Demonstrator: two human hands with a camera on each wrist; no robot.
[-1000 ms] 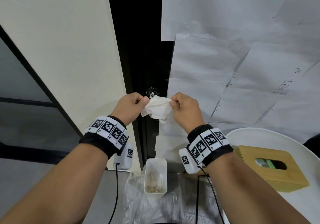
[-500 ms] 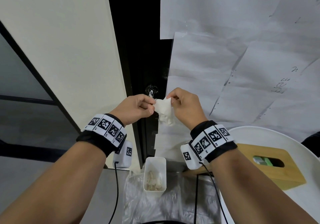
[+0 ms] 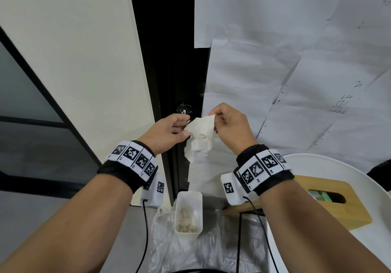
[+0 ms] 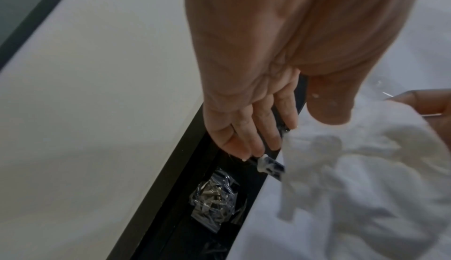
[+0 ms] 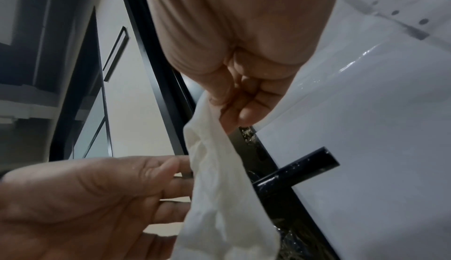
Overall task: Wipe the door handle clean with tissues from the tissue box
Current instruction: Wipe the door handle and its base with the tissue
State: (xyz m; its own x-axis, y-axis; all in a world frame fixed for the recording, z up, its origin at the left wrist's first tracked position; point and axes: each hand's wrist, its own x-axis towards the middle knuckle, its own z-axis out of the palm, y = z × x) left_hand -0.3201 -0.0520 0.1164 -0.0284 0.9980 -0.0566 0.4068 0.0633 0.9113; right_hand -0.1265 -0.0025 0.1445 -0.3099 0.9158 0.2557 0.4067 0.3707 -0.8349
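Note:
A crumpled white tissue (image 3: 200, 138) hangs in front of the black door frame, and my right hand (image 3: 215, 120) pinches its top corner between thumb and fingers. My left hand (image 3: 185, 127) is beside it with loosely extended fingers, thumb apart, only touching the tissue's left edge. In the right wrist view the tissue (image 5: 219, 177) drapes just left of the black door handle (image 5: 300, 169), which juts from the paper-covered door. In the left wrist view the handle (image 4: 270, 166) shows beyond my fingertips (image 4: 246, 148). The wooden tissue box (image 3: 338, 205) lies at the lower right.
The tissue box rests on a round white table (image 3: 349, 167). A small white bin (image 3: 188, 198) with used tissues stands below my hands on a clear plastic sheet (image 3: 201, 251). Paper sheets (image 3: 285, 71) cover the door; a cream wall (image 3: 74, 61) is to the left.
The tissue was bunched between both hands. My right hand has lifted its corner so it hangs loosely opened, and my left hand's fingers have relaxed off their pinch.

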